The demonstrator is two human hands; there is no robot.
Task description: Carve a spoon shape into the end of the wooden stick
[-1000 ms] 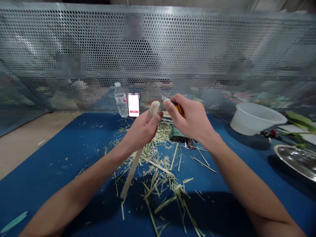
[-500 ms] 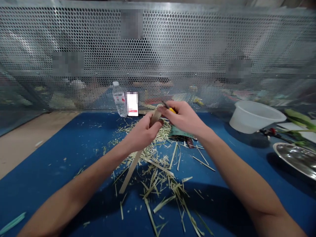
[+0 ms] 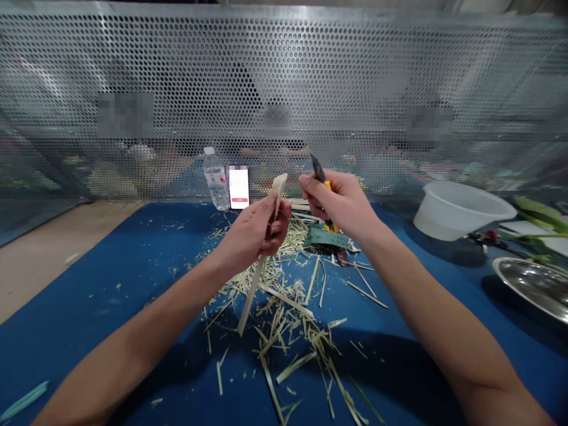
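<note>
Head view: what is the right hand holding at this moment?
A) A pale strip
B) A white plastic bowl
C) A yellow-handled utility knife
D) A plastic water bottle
C. The right hand grips the yellow-handled utility knife, its dark blade pointing up, while the pale strip is in the left hand.

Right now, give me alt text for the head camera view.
The left hand grips a tilted pale strip while the right hand holds a yellow-handled utility knife apart from it, above a blue mat strewn with fibrous shavings.
</note>
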